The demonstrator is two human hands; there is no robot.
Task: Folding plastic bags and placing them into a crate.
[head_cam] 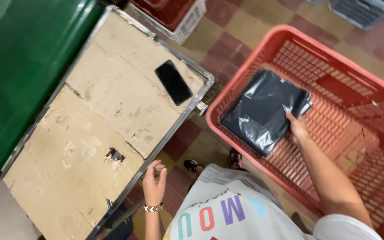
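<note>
- Head view: we're looking down at our right hand [298,128] reaching into a big red plastic basket [370,95] on the right, and its grip is closing on the edge of a dark grey plastic-wrapped package [263,111].
- The package is lying flat against the basket's slatted bottom, up near the left wall.
- Our left hand [154,184] is hanging just beside the metal rim of the table [112,133], fingers loosely curled, holding nothing as far as we can tell. There's a bracelet [154,208] sitting on that wrist.
- The table top is covered in worn, torn cardboard, and a black phone [173,82] is lying face up near its far right corner, well apart from both hands.
- A green bin [18,66] is leaning along the table's left side.
- The floor is showing red and yellow tiles [227,44], with our sandalled feet [214,162] between table and basket.
</note>
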